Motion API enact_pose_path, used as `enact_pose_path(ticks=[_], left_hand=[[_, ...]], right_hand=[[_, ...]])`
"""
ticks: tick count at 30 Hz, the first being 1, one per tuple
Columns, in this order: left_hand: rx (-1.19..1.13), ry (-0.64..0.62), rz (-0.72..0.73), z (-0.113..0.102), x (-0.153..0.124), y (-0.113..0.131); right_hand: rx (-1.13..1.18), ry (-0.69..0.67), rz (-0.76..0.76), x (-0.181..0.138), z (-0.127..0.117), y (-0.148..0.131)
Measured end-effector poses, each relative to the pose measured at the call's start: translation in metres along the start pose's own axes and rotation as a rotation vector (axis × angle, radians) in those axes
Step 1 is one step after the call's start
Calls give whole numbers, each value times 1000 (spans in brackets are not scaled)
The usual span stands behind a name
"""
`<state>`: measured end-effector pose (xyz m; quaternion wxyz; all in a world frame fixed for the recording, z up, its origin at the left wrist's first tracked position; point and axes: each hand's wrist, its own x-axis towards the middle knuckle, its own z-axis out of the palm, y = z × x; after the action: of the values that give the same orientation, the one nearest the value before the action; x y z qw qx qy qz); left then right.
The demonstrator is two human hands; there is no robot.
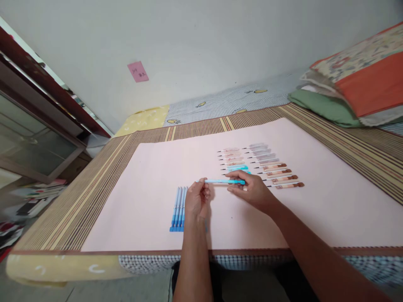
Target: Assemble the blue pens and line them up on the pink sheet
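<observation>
A slim light-blue pen (220, 181) is held level above the pale pink sheet. My left hand (197, 199) pinches its left end between thumb and fingertips. Around the darker turquoise right end curves my right hand (250, 188), its thumb below and forefinger above with gaps to the pen. Several blue pens (178, 209) lie side by side under and left of my left wrist, partly hidden by it. Past my right hand are turquoise pens (237, 167), partly covered by the fingers. Beside that hand lie several pens with brown figure-shaped ends (285, 172).
The pink sheet (135, 201) lies on a striped mat (69, 209). Farther back are pale pink pens (231, 153) and grey pens (262, 153) with dark tips. Folded bedding (362, 84) is piled at the right, against the wall. A glass-panelled cabinet (34, 130) stands at the left.
</observation>
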<state>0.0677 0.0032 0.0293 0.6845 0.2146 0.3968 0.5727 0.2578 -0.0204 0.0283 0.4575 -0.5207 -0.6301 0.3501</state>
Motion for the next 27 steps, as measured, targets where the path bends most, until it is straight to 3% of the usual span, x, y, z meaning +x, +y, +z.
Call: enact_pose_path(ticks=[11, 14, 21, 27], left_hand=[[-77, 71, -22, -3, 2, -2], [-49, 25, -5, -2, 1, -1], [-71, -123, 22, 3, -6, 3], [-73, 22, 6, 2, -2, -1]], right_hand=[[-61, 65, -4, -1, -7, 0], [-106, 52, -27, -1, -7, -4], [41, 22, 51, -1, -7, -4], [19, 53, 13, -2, -5, -4]])
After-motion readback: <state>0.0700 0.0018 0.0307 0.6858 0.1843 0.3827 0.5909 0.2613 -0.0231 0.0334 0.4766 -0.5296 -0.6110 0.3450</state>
